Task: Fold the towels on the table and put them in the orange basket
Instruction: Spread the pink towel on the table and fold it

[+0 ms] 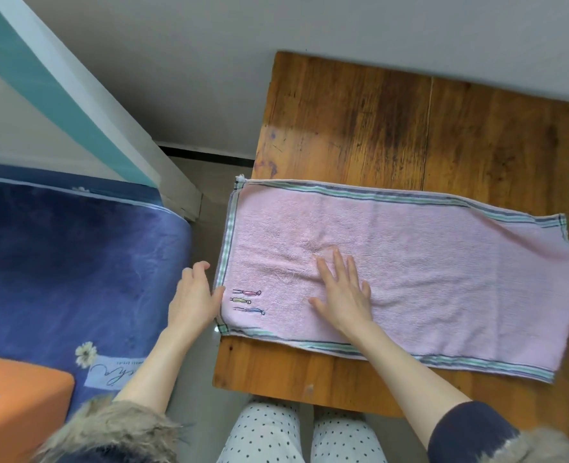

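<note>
A pink towel (426,272) with striped green and blue borders lies spread flat across the wooden table (376,121), its left end hanging slightly past the table's left edge. My right hand (343,292) rests flat on the towel left of its middle, fingers spread. My left hand (194,297) is at the towel's left edge, thumb touching the border, fingers apart and not gripping it. The orange basket (16,392) sits at the lower left on a blue bed.
A blue bed cover (76,262) fills the left side, with a narrow strip of floor between it and the table. A white and teal frame (76,105) slants above the bed. My legs in dotted trousers (296,436) are at the table's near edge.
</note>
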The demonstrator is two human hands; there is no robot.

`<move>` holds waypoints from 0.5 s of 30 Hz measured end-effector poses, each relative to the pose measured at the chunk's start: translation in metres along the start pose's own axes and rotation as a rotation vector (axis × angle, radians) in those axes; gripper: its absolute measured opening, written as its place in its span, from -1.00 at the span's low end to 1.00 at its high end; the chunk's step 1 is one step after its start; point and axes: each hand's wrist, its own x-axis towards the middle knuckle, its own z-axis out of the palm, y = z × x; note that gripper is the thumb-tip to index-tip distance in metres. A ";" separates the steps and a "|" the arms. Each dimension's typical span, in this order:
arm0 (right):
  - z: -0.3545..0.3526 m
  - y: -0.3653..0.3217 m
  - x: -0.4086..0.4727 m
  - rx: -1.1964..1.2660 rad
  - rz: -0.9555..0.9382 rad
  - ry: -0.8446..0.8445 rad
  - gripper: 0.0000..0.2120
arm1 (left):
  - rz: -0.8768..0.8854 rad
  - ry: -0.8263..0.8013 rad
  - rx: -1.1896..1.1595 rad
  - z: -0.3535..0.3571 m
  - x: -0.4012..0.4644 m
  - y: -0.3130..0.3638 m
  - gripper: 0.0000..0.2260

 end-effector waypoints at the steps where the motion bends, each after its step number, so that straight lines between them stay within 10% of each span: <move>1: 0.000 0.004 -0.002 -0.004 -0.001 0.015 -0.28 | 0.031 0.047 0.048 0.002 -0.004 0.006 -0.49; 15: 0.001 0.136 -0.037 0.052 0.069 0.086 -0.31 | 0.351 -0.116 0.369 0.075 -0.037 0.132 -0.23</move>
